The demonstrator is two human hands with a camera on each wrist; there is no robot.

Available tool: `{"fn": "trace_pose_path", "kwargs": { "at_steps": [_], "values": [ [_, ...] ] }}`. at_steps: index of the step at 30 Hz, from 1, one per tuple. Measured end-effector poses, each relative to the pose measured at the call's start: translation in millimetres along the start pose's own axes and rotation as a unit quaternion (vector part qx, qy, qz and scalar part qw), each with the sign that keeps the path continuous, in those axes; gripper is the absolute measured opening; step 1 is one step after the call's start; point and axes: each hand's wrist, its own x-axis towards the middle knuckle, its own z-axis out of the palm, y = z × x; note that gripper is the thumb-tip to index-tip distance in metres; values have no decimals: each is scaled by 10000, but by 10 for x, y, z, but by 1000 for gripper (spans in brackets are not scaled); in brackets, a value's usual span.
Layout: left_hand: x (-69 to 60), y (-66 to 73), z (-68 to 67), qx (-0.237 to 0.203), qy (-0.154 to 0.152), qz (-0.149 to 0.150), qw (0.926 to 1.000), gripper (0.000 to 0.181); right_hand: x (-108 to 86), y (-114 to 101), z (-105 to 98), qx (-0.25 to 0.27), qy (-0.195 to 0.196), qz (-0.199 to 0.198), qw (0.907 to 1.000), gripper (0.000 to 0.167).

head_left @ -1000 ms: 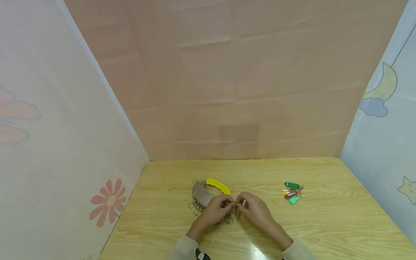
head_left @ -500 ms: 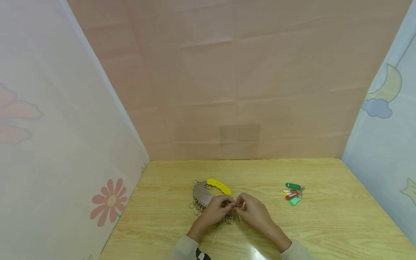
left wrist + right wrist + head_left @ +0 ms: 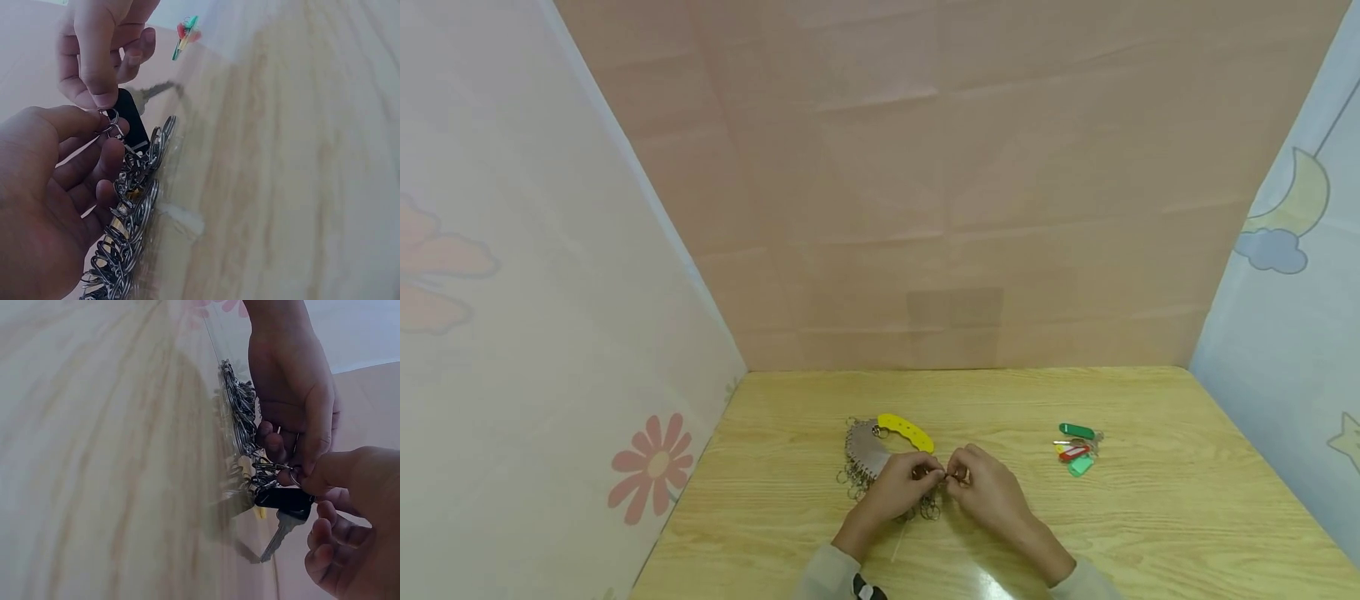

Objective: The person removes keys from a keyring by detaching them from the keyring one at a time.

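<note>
Both hands meet at the right end of a grey crescent-shaped plate hung with several metal rings. In the head view my left hand pinches a small metal ring between thumb and fingers. Against it, the thumb and index finger of my right hand pinch the key ring. From that spot hang a black tag and a silver key, just above the table. Fingertips partly hide how the rings are joined. A yellow grip forms the plate's far end.
On the wooden table, a small pile of keys with green and red tags lies to the right. A thin pale strip lies near my left wrist. Fabric walls stand behind and at both sides.
The key by my right hand, seen hanging below the fingers a second ago, is now hidden in the head view. My right fingers have shifted slightly at the ring; the left hand stays put.
</note>
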Motion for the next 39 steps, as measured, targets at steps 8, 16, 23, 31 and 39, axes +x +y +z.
{"fn": "trace_pose_path", "kwargs": {
  "at_steps": [8, 16, 23, 31, 39],
  "values": [
    [4, -9, 1, 93, 62, -34, 9999, 15, -7, -4, 4, -642, 560, -984, 9915, 27],
    [3, -5, -14, 166, 160, 244, 9994, 12, 19, -7, 3, -1145, 791, -1501, 9788, 25],
    [11, -23, -4, 316, 306, 432, 9981, 10, 55, 37, 20, -1528, 1169, -1969, 9614, 27],
    [-3, -22, -2, 53, 179, 103, 9998, 12, 63, 35, 20, -1441, 826, -1851, 9686, 24],
    [-11, -28, -6, -5, 130, 111, 9999, 13, 41, -64, -34, -645, 10, -673, 9956, 21]
  ]
}}
